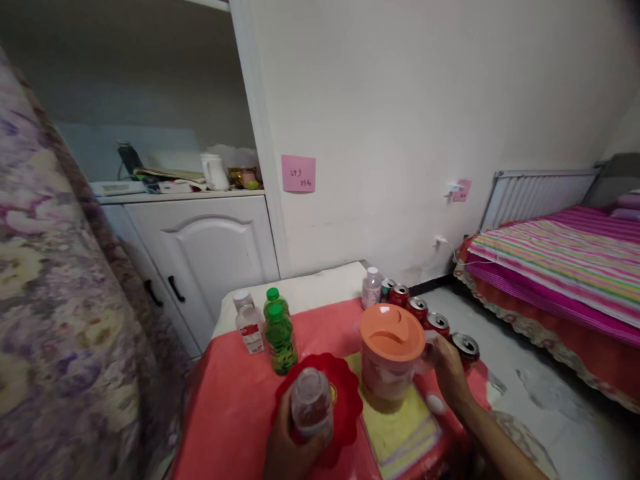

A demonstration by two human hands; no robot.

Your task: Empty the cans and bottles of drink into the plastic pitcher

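Observation:
My left hand (285, 447) grips a small clear plastic bottle (311, 402) with no cap, held over a red scalloped plate (345, 393). My right hand (447, 370) holds the handle of a clear pitcher (387, 373) with an orange lid (391, 331), which stands on a yellow cloth (400, 433). A white bottle cap (435, 403) lies on the table just under my right wrist. All of this sits on a table with a red cover (235, 413).
Two green-capped bottles (279, 337) and a clear white-capped bottle (249, 325) stand at the left. Another clear bottle (371, 287) and a row of red cans (417, 308) run along the right edge. White cabinet (200, 260) behind, striped bed (560, 267) right, floral curtain (55, 300) left.

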